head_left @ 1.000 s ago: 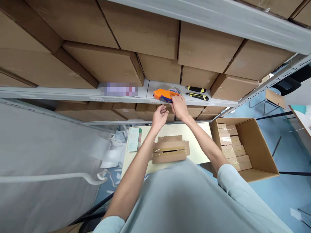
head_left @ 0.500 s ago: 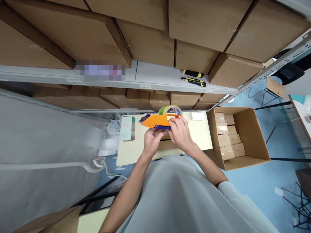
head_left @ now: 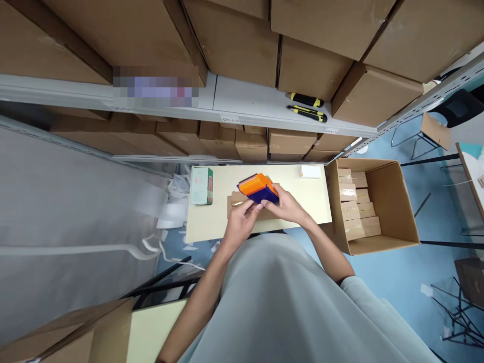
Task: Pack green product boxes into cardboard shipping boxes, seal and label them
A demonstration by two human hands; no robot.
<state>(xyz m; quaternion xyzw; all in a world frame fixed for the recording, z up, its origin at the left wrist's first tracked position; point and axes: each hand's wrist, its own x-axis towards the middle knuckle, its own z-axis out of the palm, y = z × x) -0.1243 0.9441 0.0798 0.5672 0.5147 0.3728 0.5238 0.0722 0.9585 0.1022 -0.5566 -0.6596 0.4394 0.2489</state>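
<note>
An orange and dark blue tape dispenser point(head_left: 258, 188) is held up over the pale yellow table, tilted, with its dark-edged end to the left. My right hand point(head_left: 286, 205) grips its right end, thumb below and fingers along the side. Closed at its lower edge, my left hand point(head_left: 242, 220) has thumb and fingertips against the blue part. A sliver of green behind the dispenser is too small to make out. Below the hands lies a brown cardboard piece or small box point(head_left: 232, 201), largely covered by them.
On the table point(head_left: 204, 222) stand a green and white box point(head_left: 201, 185) and a small white box point(head_left: 310, 172). An open carton point(head_left: 393, 201) holding several small boxes is on the right. Two utility knives point(head_left: 307, 107) lie on the shelf above, before large cartons point(head_left: 238, 45).
Both hands have turned the tape dispenser, so more of its blue side shows. The green-yellow tape roll seen behind it before is now almost wholly hidden. The view has shifted slightly.
</note>
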